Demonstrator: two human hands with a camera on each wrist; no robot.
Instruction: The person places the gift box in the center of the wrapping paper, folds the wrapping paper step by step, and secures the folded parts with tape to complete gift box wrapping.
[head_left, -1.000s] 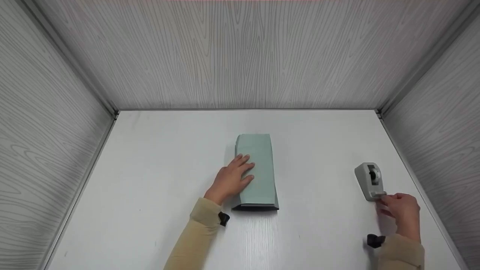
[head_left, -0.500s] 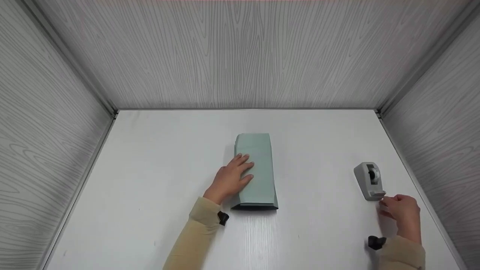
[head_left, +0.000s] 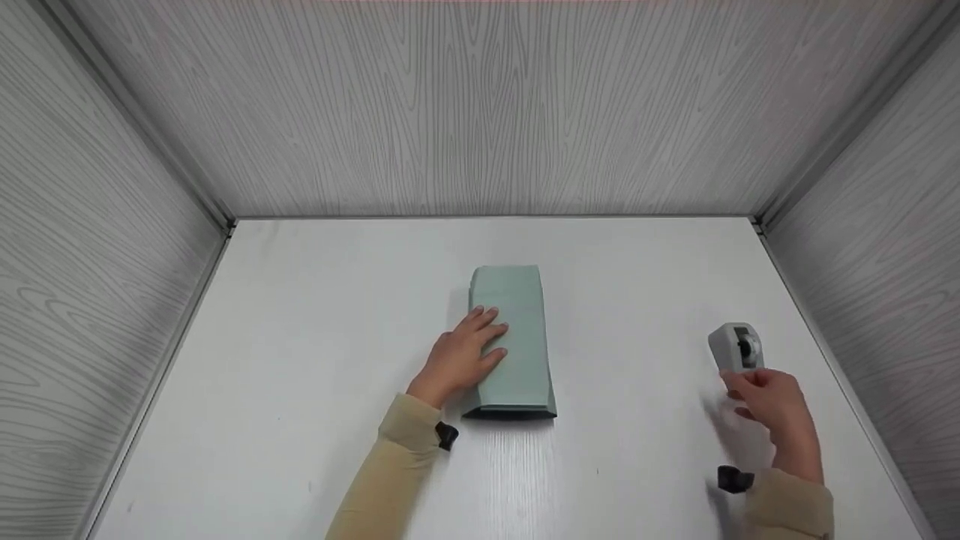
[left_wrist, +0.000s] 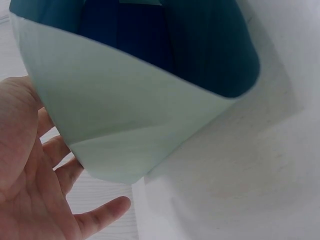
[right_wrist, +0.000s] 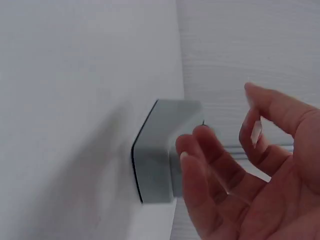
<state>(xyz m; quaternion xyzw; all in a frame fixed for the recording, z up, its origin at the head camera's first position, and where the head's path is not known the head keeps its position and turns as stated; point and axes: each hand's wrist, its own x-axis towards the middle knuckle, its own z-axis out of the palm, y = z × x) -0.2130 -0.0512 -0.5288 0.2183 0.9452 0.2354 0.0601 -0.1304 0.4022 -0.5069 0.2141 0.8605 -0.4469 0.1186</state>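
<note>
A light green paper wrap (head_left: 516, 345) lies lengthwise on the white table, its near end open. Inside that end, a dark blue object (left_wrist: 142, 32) shows in the left wrist view. My left hand (head_left: 457, 356) rests on the wrap's left side, fingers spread and fairly straight. At the right stands a grey tape dispenser (head_left: 726, 348) with a roll in it. Just in front of the dispenser, my right hand (head_left: 772, 401) has thumb and finger pinched together. Between them the right wrist view shows a small clear piece of tape (right_wrist: 256, 132). The dispenser's front end is hidden by this hand.
Grey wood-grain panels (head_left: 480, 112) wall the white table (head_left: 337, 300) at the back and both sides. The right panel (head_left: 885, 247) rises close beyond the tape dispenser.
My right hand has moved left and slightly up from beside the dispenser's front end, and now covers it. My left hand and the green paper wrap have stayed in place.
</note>
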